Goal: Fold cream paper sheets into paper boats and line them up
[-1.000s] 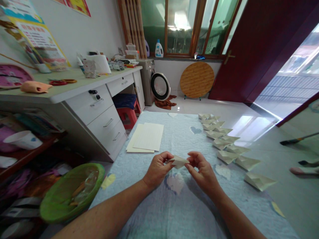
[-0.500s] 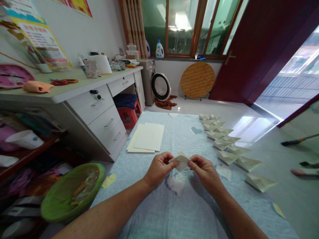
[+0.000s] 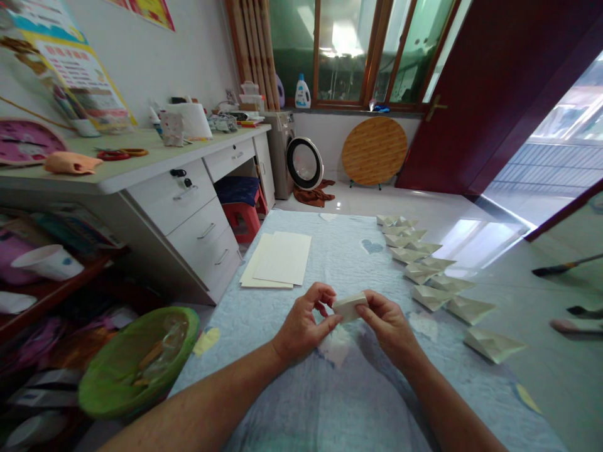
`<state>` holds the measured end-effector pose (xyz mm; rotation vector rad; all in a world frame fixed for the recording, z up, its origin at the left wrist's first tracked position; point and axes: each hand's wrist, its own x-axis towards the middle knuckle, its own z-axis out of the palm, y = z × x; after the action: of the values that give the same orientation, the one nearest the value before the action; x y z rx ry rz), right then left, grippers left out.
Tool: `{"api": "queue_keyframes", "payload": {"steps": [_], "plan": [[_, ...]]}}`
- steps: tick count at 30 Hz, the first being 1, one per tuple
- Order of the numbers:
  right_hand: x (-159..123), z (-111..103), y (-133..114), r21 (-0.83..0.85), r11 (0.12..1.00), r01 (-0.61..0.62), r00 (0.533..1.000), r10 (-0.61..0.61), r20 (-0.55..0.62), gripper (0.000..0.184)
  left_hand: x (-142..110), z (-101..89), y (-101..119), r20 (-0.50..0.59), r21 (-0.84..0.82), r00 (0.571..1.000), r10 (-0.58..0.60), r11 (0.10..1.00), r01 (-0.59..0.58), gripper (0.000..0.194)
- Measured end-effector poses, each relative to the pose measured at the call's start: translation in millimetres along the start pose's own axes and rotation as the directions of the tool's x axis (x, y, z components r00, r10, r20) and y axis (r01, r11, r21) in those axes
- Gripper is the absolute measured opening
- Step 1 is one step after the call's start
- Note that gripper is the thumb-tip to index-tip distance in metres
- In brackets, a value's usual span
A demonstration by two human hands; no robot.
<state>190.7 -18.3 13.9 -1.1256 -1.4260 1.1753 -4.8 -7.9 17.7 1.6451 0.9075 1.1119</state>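
Observation:
Both my hands are raised over a pale blue quilted cloth (image 3: 330, 251) spread on the floor. My left hand (image 3: 306, 323) and my right hand (image 3: 386, 326) pinch the two ends of a small folded cream paper (image 3: 349, 307). Its inner folds are hidden by my fingers. Further ahead, a stack of cream paper sheets (image 3: 277, 258) lies on the cloth, out of reach of my fingers. To the right, several folded paper boats (image 3: 431, 297) stand in a long row along the cloth's edge.
A green plastic basin (image 3: 139, 361) sits at the left, beside a white drawer desk (image 3: 174, 213) crowded with items. Ahead are a red stool (image 3: 240, 223) and a washing machine (image 3: 280, 150). A person's foot (image 3: 563, 325) shows at the right edge.
The paper has gone from an open pointed shape to a tighter, compact fold. My left fingers have curled and shifted toward its left end.

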Motion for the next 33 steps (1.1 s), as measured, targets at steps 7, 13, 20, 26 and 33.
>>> {"api": "queue_keyframes", "payload": {"steps": [7, 13, 20, 26, 33], "plan": [[-1, 1, -3, 0.1, 0.993, -0.063, 0.998, 0.064, -0.009, 0.031, 0, 0.7, 3, -0.035, 0.015, 0.996, -0.08, 0.997, 0.08, 0.019], [-3, 7, 2, 0.237, 0.96, -0.15, 0.989, 0.146, 0.036, 0.032, 1, 4.4, 0, -0.049, -0.002, 0.98, -0.192, 0.981, 0.193, 0.014], [-4, 22, 10, 0.437, 0.849, -0.297, 0.955, 0.264, 0.136, 0.033, -2, 6.5, 2, -0.074, -0.021, 0.99, -0.124, 0.992, 0.122, 0.02], [-5, 23, 8, 0.491, 0.81, -0.321, 0.947, 0.268, 0.177, 0.029, -4, 6.4, 5, -0.062, -0.017, 0.997, -0.054, 0.998, 0.053, 0.024], [-6, 22, 8, 0.443, 0.84, -0.314, 0.946, 0.24, 0.217, 0.025, -8, 6.3, 9, -0.033, 0.074, 0.998, 0.062, 0.995, -0.059, 0.019]]}}
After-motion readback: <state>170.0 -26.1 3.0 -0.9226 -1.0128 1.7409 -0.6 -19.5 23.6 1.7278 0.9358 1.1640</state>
